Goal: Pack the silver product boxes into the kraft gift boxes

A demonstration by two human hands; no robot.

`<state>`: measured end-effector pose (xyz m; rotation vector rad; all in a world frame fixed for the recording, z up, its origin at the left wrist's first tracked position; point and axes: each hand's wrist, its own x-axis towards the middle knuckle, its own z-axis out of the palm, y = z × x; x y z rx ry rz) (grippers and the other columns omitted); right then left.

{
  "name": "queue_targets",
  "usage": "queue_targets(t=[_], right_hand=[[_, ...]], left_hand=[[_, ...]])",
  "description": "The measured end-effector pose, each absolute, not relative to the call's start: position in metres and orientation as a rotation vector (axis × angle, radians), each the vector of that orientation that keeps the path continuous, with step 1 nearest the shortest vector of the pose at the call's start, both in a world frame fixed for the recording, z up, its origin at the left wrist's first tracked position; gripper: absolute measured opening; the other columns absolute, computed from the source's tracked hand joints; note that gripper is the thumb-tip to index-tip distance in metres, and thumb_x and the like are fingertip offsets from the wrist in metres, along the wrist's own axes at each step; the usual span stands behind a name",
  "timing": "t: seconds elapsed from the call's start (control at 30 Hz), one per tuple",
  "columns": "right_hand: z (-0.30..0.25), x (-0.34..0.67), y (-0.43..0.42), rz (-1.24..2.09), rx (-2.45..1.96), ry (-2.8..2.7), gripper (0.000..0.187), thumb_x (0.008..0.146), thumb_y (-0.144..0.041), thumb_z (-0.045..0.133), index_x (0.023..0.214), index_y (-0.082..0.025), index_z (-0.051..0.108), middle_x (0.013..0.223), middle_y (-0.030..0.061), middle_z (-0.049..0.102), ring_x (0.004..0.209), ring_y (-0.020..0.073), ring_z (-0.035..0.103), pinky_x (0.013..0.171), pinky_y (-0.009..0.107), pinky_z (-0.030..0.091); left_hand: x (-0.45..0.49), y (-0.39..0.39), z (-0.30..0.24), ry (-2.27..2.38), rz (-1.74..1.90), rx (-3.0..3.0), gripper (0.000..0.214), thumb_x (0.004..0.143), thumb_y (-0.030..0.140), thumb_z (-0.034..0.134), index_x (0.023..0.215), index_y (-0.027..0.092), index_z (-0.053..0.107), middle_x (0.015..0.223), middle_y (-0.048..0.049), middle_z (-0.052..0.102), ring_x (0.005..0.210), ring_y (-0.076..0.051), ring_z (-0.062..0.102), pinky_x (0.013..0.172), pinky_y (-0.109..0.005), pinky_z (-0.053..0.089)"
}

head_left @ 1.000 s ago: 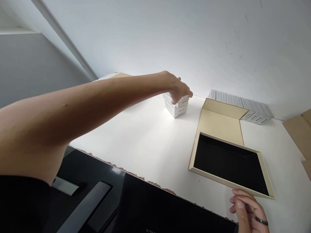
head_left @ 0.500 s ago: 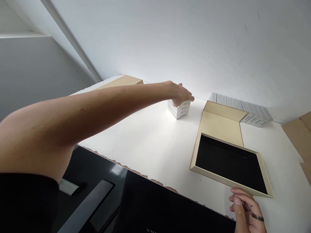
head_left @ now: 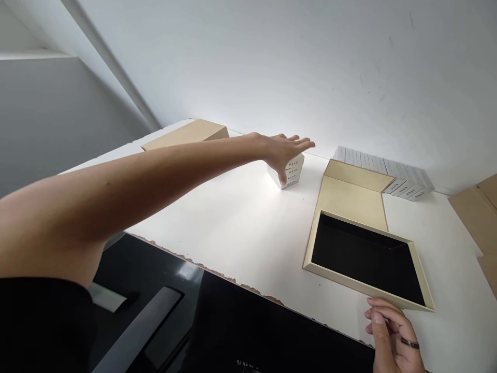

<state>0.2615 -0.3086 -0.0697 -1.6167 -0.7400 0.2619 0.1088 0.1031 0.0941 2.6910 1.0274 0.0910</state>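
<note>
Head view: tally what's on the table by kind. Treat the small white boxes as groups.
open box: 1
tan box, closed: 1
white-box groups: 2, the stack under the left hand and the row by the wall
Total: 4
The cardboard at the right edge is cut off and not counted.

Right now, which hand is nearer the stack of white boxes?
Left. The left hand is spread over the stack, thumb against its side; the right hand rests by the open tan box, well apart.
</note>
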Motion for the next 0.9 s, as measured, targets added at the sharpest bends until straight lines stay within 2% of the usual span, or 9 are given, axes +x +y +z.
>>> queue_targets(t=[0.07, 0.13, 0.23, 0.3, 0.43, 0.57, 0.7, 0.8, 0.9], right_hand=[[-0.070, 0.262, -0.309, 0.268, -1.612, -0.736, 0.034, 0.101, -0.052, 0.070, 0.097, -0.019, 0.067, 0.111, 0.0094, 0.069, 0.093, 0.0205, 0.064, 0.073, 0.033, 0.047], [-0.069, 0.262, -0.310, 0.275, -1.603, -0.730, 0.034, 0.101, -0.052, 0.070, 0.097, -0.019, 0.067, 0.111, 0.0100, 0.069, 0.094, 0.0212, 0.064, 0.073, 0.033, 0.048], [-0.070, 0.262, -0.310, 0.279, -1.609, -0.721, 0.034, 0.101, -0.053, 0.071, 0.096, -0.019, 0.067, 0.111, 0.0091, 0.070, 0.093, 0.0200, 0.064, 0.073, 0.032, 0.048], [-0.072, 0.265, -0.311, 0.280, -1.620, -0.719, 0.034, 0.100, -0.053, 0.071, 0.095, -0.019, 0.068, 0.111, 0.0090, 0.070, 0.093, 0.0196, 0.064, 0.073, 0.032, 0.049], [-0.085, 0.279, -0.316, 0.261, -1.602, -0.807, 0.030, 0.100, -0.048, 0.073, 0.097, -0.018, 0.070, 0.111, 0.0114, 0.072, 0.089, 0.0198, 0.067, 0.068, 0.029, 0.054], [-0.095, 0.291, -0.320, 0.219, -1.578, -0.914, 0.026, 0.098, -0.043, 0.075, 0.097, -0.017, 0.072, 0.108, 0.0135, 0.074, 0.084, 0.0211, 0.069, 0.062, 0.028, 0.057], [-0.096, 0.291, -0.319, 0.186, -1.578, -0.949, 0.021, 0.101, -0.038, 0.071, 0.098, -0.018, 0.072, 0.107, 0.0129, 0.074, 0.086, 0.0204, 0.070, 0.063, 0.027, 0.058], [-0.093, 0.289, -0.318, 0.158, -1.562, -0.983, 0.016, 0.102, -0.034, 0.069, 0.099, -0.018, 0.071, 0.107, 0.0123, 0.073, 0.086, 0.0192, 0.070, 0.063, 0.026, 0.058], [-0.093, 0.288, -0.319, 0.141, -1.549, -1.007, 0.013, 0.103, -0.030, 0.068, 0.100, -0.018, 0.070, 0.106, 0.0113, 0.073, 0.085, 0.0173, 0.069, 0.063, 0.024, 0.058]], left_hand=[[0.099, 0.101, 0.091, 1.077, 0.150, 2.647, 0.137, 0.048, 0.048, 0.098, 0.165, 0.030, 0.028, 0.156, -0.0164, 0.054, 0.147, -0.050, 0.046, 0.124, -0.064, 0.032], [0.090, 0.102, 0.080, 1.180, 0.299, 2.510, 0.146, 0.047, 0.053, 0.098, 0.165, 0.024, 0.018, 0.153, -0.0226, 0.052, 0.141, -0.053, 0.051, 0.120, -0.067, 0.037], [0.081, 0.107, 0.057, 1.280, 0.554, 2.219, 0.141, 0.048, 0.049, 0.100, 0.161, 0.025, 0.018, 0.154, -0.0237, 0.045, 0.135, -0.049, 0.057, 0.111, -0.062, 0.050], [0.080, 0.108, 0.046, 1.317, 0.661, 2.078, 0.138, 0.049, 0.042, 0.101, 0.159, 0.029, 0.018, 0.149, -0.0210, 0.047, 0.127, -0.044, 0.063, 0.101, -0.058, 0.058], [0.083, 0.101, 0.042, 1.405, 0.723, 2.019, 0.124, 0.051, 0.041, 0.100, 0.151, 0.028, 0.026, 0.139, -0.0185, 0.051, 0.118, -0.042, 0.064, 0.092, -0.060, 0.061], [0.087, 0.089, 0.044, 1.474, 0.729, 2.066, 0.113, 0.053, 0.044, 0.099, 0.143, 0.025, 0.033, 0.134, -0.0175, 0.053, 0.123, -0.046, 0.059, 0.103, -0.068, 0.054], [0.091, 0.087, 0.036, 1.483, 0.753, 2.091, 0.111, 0.054, 0.042, 0.098, 0.142, 0.025, 0.034, 0.137, -0.0163, 0.050, 0.131, -0.043, 0.053, 0.109, -0.065, 0.050], [0.092, 0.087, 0.024, 1.502, 0.789, 2.077, 0.121, 0.050, 0.042, 0.101, 0.145, 0.026, 0.028, 0.154, -0.0200, 0.035, 0.145, -0.044, 0.040, 0.116, -0.063, 0.046], [0.088, 0.084, 0.007, 1.523, 0.883, 2.073, 0.136, 0.045, 0.047, 0.105, 0.149, 0.026, 0.020, 0.168, -0.0247, 0.008, 0.161, -0.048, 0.015, 0.124, -0.063, 0.038]])
